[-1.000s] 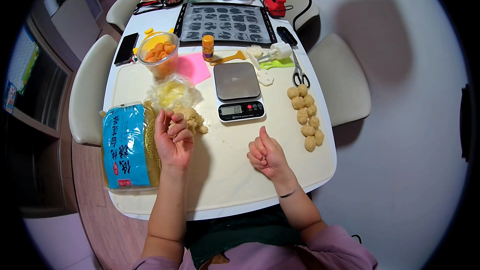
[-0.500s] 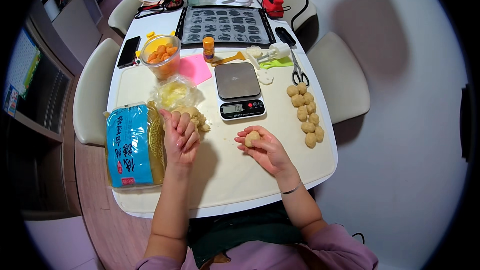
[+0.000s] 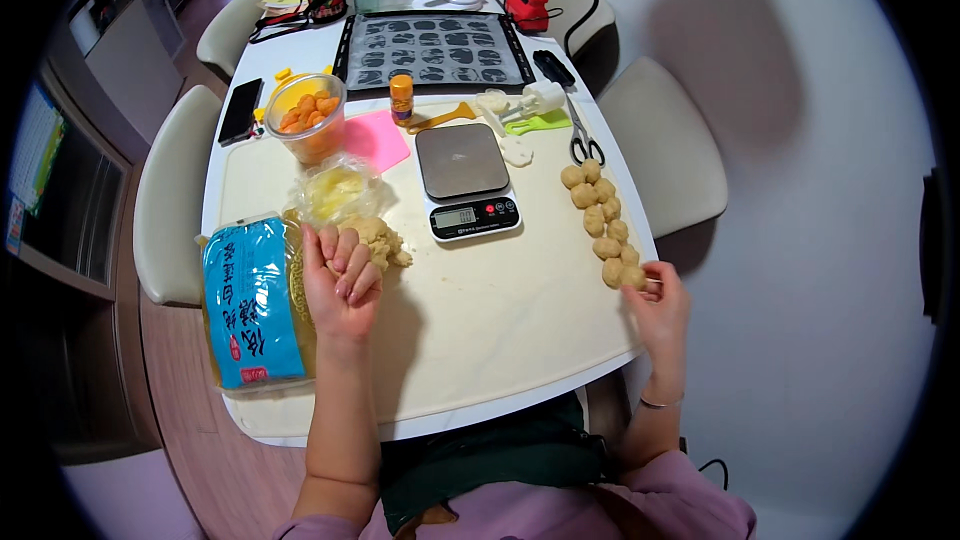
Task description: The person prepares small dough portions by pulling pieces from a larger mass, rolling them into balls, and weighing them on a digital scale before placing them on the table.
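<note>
At the right end of the table, my right hand [image 3: 662,308] pinches a beige dough ball [image 3: 632,278] at the near end of a double row of similar dough balls [image 3: 594,221]. My left hand [image 3: 342,282] is raised on the left with its fingers curled in, and nothing shows in them. Just behind it lies a crumbly lump of dough [image 3: 378,241], partly hidden by the fingers. A blue and gold package [image 3: 250,305] lies to the left of that hand. Between both hands, farther off, stands a kitchen scale [image 3: 463,165] with a bare plate.
A clear tub of orange balls [image 3: 312,120], a pink sheet [image 3: 377,138], a crumpled plastic bag [image 3: 340,190] and an orange-capped bottle [image 3: 401,100] stand beyond the dough. Scissors [image 3: 585,145] lie near the right edge. Farther back is a lined baking tray [image 3: 432,52].
My right hand has moved right with the dough ball, from in front of the scale to the row's near end. My left hand stays curled by the dough lump. The view has shifted slightly.
</note>
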Available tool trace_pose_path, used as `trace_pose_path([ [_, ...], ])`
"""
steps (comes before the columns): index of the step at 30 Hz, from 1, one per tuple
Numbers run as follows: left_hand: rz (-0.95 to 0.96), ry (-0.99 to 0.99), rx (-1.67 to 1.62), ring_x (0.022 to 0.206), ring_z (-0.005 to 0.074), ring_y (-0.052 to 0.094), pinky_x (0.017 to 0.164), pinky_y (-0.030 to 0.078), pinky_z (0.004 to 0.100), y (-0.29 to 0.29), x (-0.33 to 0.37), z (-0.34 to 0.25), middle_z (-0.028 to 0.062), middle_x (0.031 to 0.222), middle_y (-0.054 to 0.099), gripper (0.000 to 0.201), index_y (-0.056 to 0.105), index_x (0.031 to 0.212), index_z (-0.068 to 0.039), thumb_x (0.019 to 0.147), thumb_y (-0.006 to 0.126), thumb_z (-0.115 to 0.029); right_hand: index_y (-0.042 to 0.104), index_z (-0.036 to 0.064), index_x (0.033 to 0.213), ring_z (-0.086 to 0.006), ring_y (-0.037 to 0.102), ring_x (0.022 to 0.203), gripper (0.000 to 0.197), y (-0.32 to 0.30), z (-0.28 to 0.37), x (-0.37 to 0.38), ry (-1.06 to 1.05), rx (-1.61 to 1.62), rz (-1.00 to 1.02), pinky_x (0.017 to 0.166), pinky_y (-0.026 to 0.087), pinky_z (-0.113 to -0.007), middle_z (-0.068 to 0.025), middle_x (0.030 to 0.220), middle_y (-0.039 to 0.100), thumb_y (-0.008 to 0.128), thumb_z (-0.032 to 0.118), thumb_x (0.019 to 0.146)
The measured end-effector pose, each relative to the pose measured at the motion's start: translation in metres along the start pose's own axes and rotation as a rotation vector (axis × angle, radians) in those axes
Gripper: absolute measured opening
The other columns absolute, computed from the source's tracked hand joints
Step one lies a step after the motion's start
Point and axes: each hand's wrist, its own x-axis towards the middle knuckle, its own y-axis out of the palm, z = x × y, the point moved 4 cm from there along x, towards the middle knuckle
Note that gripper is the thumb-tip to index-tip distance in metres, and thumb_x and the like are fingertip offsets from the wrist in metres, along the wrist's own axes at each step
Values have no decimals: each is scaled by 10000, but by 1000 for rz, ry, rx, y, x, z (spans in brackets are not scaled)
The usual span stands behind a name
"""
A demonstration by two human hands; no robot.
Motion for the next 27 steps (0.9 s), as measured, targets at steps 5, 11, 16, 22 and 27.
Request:
trace_pose_path([
  [5, -5, -16, 49, 394, 74, 285, 322, 246, 202, 1, 1, 11, 8, 591, 335, 413, 350, 687, -101, 1009, 295, -354, 609, -17, 974, -209, 645, 775, 300, -14, -54, 2, -73, -172, -93, 696, 512, -297, -138, 936, 630, 742, 58, 715],
  [11, 37, -17, 1, 445, 82, 316, 361, 290, 217, -8, 3, 2, 14, 619, 341, 395, 380, 713, -87, 996, 340, -360, 625, -13, 938, -258, 610, 773, 263, -4, -38, -2, -315, -345, -229, 739, 494, -321, -120, 841, 612, 734, 113, 735],
  [16, -134, 161, 97, 787, 145, 550, 602, 474, 258, -10, -4, -10, 68, 884, 551, 342, 524, 951, -32, 960, 430, -360, 611, -8, 889, -262, 590, 816, 189, 43, 17, -11, -359, -30, 94, 707, 483, -347, -127, 903, 588, 698, 99, 761],
  [22, -61, 269, 55, 1133, 249, 524, 915, 471, 379, 0, -3, -20, 161, 1189, 551, 409, 509, 1111, 10, 938, 470, -358, 529, 2, 971, -269, 570, 752, 253, 154, 63, -38, -514, 65, 354, 654, 480, -358, -141, 879, 530, 668, 95, 781],
  [27, -187, 332, 126, 1187, 288, 478, 1020, 376, 413, 2, -3, -22, 168, 1213, 530, 465, 516, 1092, -16, 946, 402, -443, 491, 1, 983, -313, 570, 732, 282, 190, 118, -45, -511, 203, 670, 631, 478, -391, -153, 899, 517, 657, 122, 789],
])
